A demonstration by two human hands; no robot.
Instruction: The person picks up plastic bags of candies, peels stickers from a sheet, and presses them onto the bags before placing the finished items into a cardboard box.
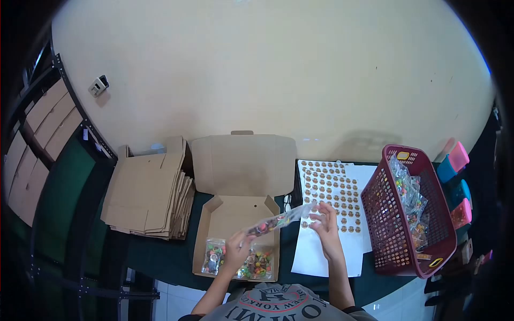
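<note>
A clear plastic bag of small colourful pieces (270, 224) is stretched at a slant above an open cardboard box (235, 211). My left hand (235, 252) is closed on the bag's lower left end. At the upper right end, the fingers of my right hand (325, 227) are curled at the bag's clear edge, thumb below, and appear to pinch it. Inside the box, near its front, lie a filled clear bag (214, 255) at the left and another filled bag (258, 266) at the right, partly behind my left hand. What the pieces are is too small to tell.
Flattened cardboard boxes (142, 192) are stacked at the left. Sheets of round stickers (340, 195) lie right of the box. A maroon basket (377, 230) with several filled bags stands farther right, beside pink and blue containers (455, 158). A wall (267, 80) rises behind.
</note>
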